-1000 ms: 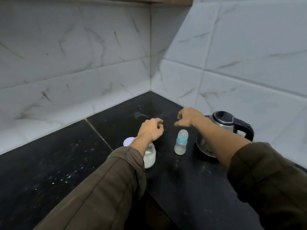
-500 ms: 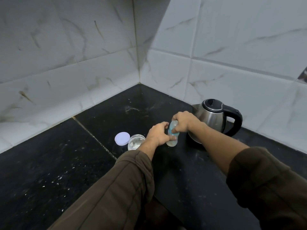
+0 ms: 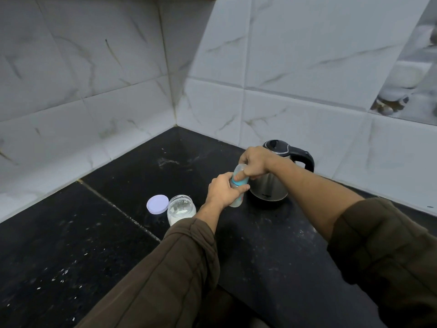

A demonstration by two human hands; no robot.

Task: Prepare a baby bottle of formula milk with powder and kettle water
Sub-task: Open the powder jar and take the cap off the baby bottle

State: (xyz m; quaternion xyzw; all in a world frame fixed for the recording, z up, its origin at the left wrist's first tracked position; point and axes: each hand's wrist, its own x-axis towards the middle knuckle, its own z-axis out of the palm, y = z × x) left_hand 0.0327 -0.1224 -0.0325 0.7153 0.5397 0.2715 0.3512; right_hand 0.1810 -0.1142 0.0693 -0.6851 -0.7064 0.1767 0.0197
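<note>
Nearest to me, two dark olive sleeves are reaching forward, the left sleeve (image 3: pixel 165 280) coming in from 6 o'clock and the right sleeve (image 3: pixel 383 256) from 4 o'clock, both over the black speckled worktop (image 3: pixel 272 233). White specks (image 3: pixel 59 275) are lying scattered on the slab at 8 o'clock, and a pale seam (image 3: pixel 118 207) is running slantwise across the stone. Further in, an open glass jar (image 3: pixel 181 209) is standing upright with white powder showing inside, and its round white lid (image 3: pixel 157 204) is lying flat at the jar's 10 o'clock, touching it or just beside it; I cannot tell which. At the jar's 2 o'clock my left grip (image 3: pixel 222 189) is wrapping its fingers round the body of the baby bottle (image 3: pixel 237 203), clamped on it. I am seeing the bottle near the middle of the view, upright with a slight lean, its base low over the worktop; whether it is resting there I cannot tell. Above it my right grip (image 3: pixel 256 162) is curling down over the clear cap, fingers and thumb clamped on the bottle's top by the teal collar. Just behind, at the bottle's 2 o'clock, a steel kettle (image 3: pixel 272 185) with a black lid and handle is standing near the wall. Beyond it, white marbled wall tiles (image 3: pixel 295 67) are meeting in a corner at 12 o'clock.
</note>
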